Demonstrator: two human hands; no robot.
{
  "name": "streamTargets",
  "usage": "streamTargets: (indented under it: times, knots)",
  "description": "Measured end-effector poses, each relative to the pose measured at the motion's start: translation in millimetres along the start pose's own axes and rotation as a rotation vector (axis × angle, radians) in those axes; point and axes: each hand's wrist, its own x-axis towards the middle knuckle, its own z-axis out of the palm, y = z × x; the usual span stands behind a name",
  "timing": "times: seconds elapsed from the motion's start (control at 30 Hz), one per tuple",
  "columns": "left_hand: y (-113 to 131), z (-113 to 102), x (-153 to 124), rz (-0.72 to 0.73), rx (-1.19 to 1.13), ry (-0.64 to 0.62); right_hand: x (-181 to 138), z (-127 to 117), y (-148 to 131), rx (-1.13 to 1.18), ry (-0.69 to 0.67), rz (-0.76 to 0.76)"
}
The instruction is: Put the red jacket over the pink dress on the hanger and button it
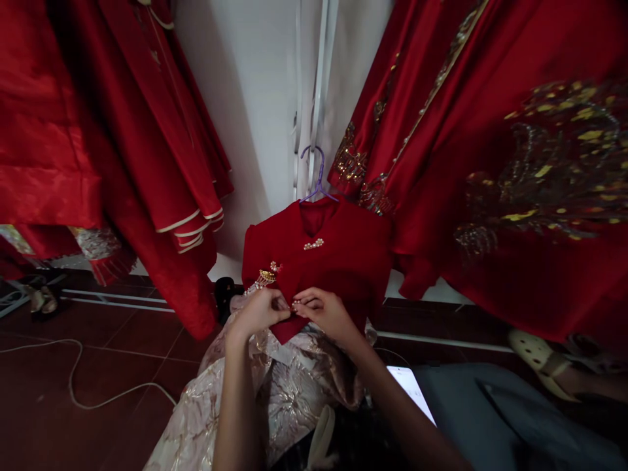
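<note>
A small red jacket [338,252] hangs on a purple hanger [318,175] in the middle of the view. It carries a pearl clasp [313,244] near the collar and a gold ornament [267,275] on its left side. My left hand [259,313] and my right hand [324,312] meet at the jacket's front, lower down. Both pinch the red cloth at a small pearl fastening between the fingertips. A pale gold-patterned skirt [275,392] spreads below my forearms.
Long red garments hang at the left [122,144], and gold-embroidered ones at the right [515,170]. A white cable [73,379] lies on the dark red tiled floor. A lit phone [411,386] lies at lower right, near a cream sandal [537,356].
</note>
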Motion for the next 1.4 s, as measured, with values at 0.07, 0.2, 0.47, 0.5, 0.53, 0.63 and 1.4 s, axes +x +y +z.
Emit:
streamTargets:
  times: [0.07,0.2,0.47,0.5,0.53,0.63,1.4]
  knots:
    - [-3.2,0.5,-0.4,-0.031,0.008,-0.001,2.7,9.2,10.2,-0.092,0.042,-0.033]
    - [-7.9,2.1,1.1,-0.021,-0.033,-0.008,4.2,11.4,16.0,-0.120,0.062,-0.053]
    - [-12.3,5.2,5.8,-0.076,-0.004,-0.044,5.6,6.9,21.1,-0.100,0.033,-0.044]
    - [-13.1,5.4,5.9,-0.076,-0.008,-0.048,5.6,7.0,21.2,-0.091,0.032,-0.040]
    - [-13.8,5.4,5.9,-0.076,-0.005,-0.049,5.5,7.2,20.8,-0.083,0.033,-0.040]
    - [-15.3,5.2,5.7,-0.064,0.033,-0.039,4.0,8.4,17.4,-0.088,0.055,-0.054]
    - [-11.1,3.1,3.3,-0.035,0.189,-0.060,3.2,13.2,24.7,-0.214,0.059,-0.091]
